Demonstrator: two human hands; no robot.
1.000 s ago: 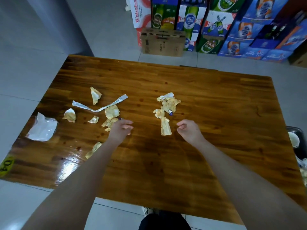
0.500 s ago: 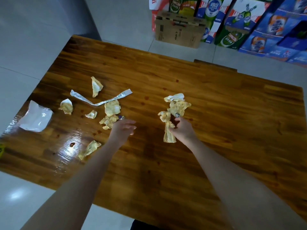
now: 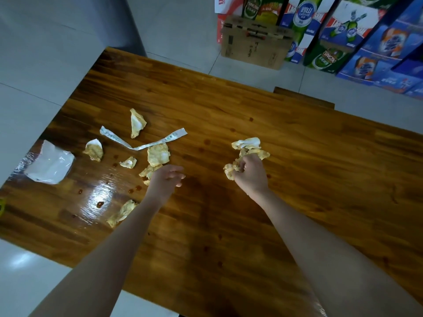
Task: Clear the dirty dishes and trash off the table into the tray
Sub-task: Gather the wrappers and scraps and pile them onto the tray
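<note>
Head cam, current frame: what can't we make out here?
- Tray: nowhere in the head view, outside the frame.
- Napkin wad: lower part hidden by the fingers of the right hand gripping it.
- Napkin scraps: partly covered by the left hand, so the count beneath is unknown.
- Yellow tag: cut off by the left edge, unreadable.

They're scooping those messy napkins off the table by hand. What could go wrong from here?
1. The right hand grips only part of the wad of stained napkins. The pieces sticking out could drop when it is lifted.
2. Sauce drops dot the table. Scraps dragged through them could smear them.
3. The plastic wrapper lies at the table's left edge and might slide off if brushed.
</note>
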